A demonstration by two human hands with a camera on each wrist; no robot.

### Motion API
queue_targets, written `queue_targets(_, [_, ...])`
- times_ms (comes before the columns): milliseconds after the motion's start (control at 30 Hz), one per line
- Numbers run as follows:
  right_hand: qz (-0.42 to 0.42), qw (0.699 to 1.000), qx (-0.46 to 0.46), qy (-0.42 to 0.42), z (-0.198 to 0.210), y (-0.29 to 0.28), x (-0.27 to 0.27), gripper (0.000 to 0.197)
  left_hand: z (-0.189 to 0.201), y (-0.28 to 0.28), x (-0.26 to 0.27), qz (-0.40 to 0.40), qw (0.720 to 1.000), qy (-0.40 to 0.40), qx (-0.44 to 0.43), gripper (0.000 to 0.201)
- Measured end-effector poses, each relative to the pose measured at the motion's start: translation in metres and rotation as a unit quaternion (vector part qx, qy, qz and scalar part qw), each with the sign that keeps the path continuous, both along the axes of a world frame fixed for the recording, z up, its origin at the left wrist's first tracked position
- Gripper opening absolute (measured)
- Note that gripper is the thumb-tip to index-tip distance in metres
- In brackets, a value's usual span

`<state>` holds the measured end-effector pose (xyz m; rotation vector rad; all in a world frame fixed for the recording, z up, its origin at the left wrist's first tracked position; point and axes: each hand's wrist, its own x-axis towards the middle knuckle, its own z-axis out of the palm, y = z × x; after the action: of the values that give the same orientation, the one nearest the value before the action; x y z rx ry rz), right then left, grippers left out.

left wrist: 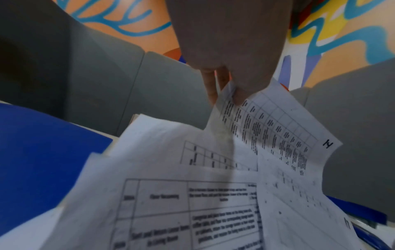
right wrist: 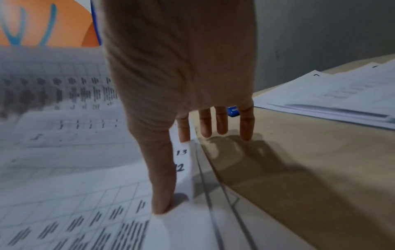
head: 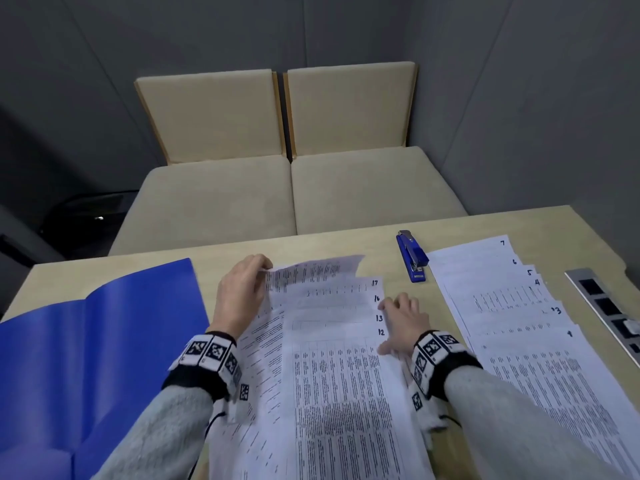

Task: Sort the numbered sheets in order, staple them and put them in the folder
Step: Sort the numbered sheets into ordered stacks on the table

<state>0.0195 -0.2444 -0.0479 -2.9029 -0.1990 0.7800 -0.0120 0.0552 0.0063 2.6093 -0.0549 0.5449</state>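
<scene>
A middle stack of numbered sheets (head: 332, 358) lies fanned on the table, showing 17, 16, 13 and 12 at its right edge. My left hand (head: 265, 268) pinches the top left corner of one sheet (head: 311, 271) and holds it lifted; in the left wrist view this sheet (left wrist: 278, 126) reads 14. My right hand (head: 388, 323) lies flat at the stack's right edge, thumb (right wrist: 162, 203) pressing the top page, fingers straight. A second fanned stack (head: 519, 323) with low numbers lies to the right. The blue stapler (head: 412, 254) sits between the stacks. The open blue folder (head: 86, 341) lies at the left.
A metal socket strip (head: 606, 313) is set into the table at the far right. A beige sofa (head: 277, 188) stands behind the table's far edge. Bare tabletop (head: 346, 240) shows beyond the sheets.
</scene>
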Motion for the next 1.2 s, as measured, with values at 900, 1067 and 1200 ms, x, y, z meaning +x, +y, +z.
queue_targets(900, [-0.255,0.812,0.517,0.095,0.000,-0.035,-0.046,0.024,0.159,0.058,-0.005,0.071,0.861,-0.331,-0.380,0.010])
queue_targets(1067, [-0.258,0.772,0.560,0.155,0.011,-0.049,-0.053,0.027,0.148,0.057,0.022,0.061,0.786,-0.264,-0.556,0.021])
queue_targets(1200, [-0.234,0.785,0.541,0.189,0.021,-0.067,-0.055,0.028,0.093,0.035,0.031,0.119,0.800,-0.107,-0.578,0.017])
